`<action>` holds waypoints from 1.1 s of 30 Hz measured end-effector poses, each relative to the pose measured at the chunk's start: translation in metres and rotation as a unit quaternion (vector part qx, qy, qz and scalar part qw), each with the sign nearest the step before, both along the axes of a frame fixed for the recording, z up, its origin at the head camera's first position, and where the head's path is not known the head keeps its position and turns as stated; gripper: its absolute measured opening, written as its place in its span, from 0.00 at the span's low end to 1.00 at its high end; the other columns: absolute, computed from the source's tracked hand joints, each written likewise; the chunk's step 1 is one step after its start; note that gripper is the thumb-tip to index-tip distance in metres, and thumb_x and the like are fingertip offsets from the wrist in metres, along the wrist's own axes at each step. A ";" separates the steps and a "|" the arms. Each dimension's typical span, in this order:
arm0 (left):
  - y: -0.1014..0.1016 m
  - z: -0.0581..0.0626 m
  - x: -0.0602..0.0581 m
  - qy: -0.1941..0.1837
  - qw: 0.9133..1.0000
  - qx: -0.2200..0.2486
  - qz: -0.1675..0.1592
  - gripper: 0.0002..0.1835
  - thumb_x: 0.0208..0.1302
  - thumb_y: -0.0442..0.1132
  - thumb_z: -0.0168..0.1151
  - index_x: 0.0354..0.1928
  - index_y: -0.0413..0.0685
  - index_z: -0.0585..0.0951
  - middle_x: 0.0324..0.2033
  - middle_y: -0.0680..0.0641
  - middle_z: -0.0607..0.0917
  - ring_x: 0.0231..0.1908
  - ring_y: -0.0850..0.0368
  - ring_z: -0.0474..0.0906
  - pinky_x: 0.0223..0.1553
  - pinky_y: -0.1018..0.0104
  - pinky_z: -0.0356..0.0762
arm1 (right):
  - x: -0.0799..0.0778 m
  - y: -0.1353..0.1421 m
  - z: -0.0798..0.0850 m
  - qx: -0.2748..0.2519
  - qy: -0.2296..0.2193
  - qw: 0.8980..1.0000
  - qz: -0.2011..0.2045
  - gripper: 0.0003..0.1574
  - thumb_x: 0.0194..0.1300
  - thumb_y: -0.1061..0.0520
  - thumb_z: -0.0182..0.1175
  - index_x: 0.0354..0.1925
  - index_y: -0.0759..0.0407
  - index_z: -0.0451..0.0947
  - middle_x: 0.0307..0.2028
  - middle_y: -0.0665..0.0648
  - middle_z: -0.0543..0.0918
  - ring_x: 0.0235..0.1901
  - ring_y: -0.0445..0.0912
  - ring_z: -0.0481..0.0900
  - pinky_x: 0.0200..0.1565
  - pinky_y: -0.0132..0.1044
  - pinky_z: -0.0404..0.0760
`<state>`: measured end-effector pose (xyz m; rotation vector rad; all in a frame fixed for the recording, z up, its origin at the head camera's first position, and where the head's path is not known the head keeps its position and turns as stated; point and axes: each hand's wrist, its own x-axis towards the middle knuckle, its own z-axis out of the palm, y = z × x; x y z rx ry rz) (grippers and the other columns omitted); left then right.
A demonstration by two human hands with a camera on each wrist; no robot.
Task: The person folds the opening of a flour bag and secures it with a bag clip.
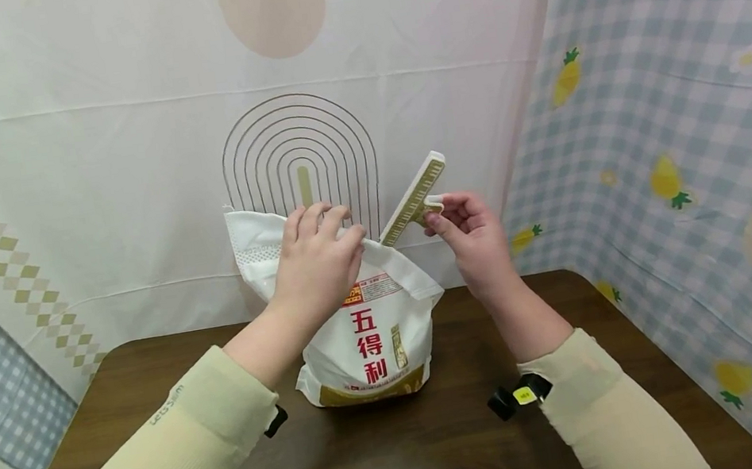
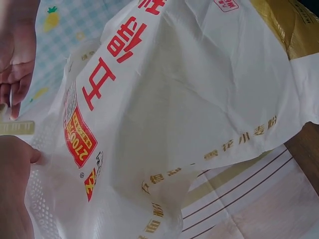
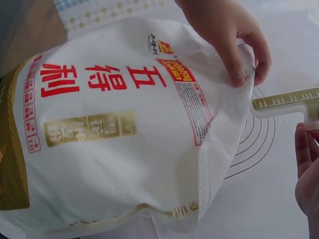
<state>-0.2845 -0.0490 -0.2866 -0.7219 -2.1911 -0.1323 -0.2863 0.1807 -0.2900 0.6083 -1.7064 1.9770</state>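
A white flour bag (image 1: 395,320) with red and gold print stands upright on the table. My left hand (image 1: 319,254) pinches its top edge near the middle, thumb in front and fingers over the back in the right wrist view (image 3: 227,40). To the right, my right hand (image 1: 474,241) holds a long bag clip (image 1: 414,195) by its small handle, between thumb and fingers. The clip, white with an olive ribbed face, slants up to the right, its lower end close to the bag's top edge. Whether the two touch I cannot tell.
The dark brown wooden table (image 1: 249,461) lies under the bag. Behind it hangs a white patterned cloth (image 1: 144,179), and a blue checked cloth with pineapples (image 1: 719,162) hangs along the right side.
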 end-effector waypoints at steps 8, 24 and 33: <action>0.002 0.004 0.002 -0.018 1.000 -0.002 0.006 0.09 0.69 0.45 0.60 0.46 0.54 0.84 0.57 0.46 0.77 0.63 0.44 0.65 0.68 0.45 0.53 | 0.003 -0.004 0.000 0.007 0.027 1.000 0.008 0.19 0.65 0.73 0.59 0.40 0.49 0.77 0.36 0.50 0.83 0.34 0.42 0.81 0.42 0.32 0.81; 0.002 0.004 0.004 -0.028 1.000 0.007 0.012 0.08 0.70 0.46 0.60 0.45 0.55 0.85 0.59 0.45 0.76 0.63 0.43 0.64 0.66 0.45 0.55 | 0.004 -0.010 0.004 0.216 0.035 0.975 -0.036 0.11 0.64 0.65 0.65 0.44 0.68 0.77 0.39 0.63 0.81 0.38 0.47 0.79 0.41 0.30 0.81; 0.000 0.006 0.004 -0.038 0.999 0.013 0.012 0.09 0.70 0.46 0.60 0.46 0.54 0.84 0.60 0.45 0.75 0.64 0.43 0.63 0.66 0.46 0.55 | -0.001 0.003 0.006 0.318 -0.032 0.946 -0.054 0.12 0.65 0.61 0.66 0.46 0.63 0.78 0.38 0.59 0.81 0.36 0.50 0.79 0.38 0.35 0.79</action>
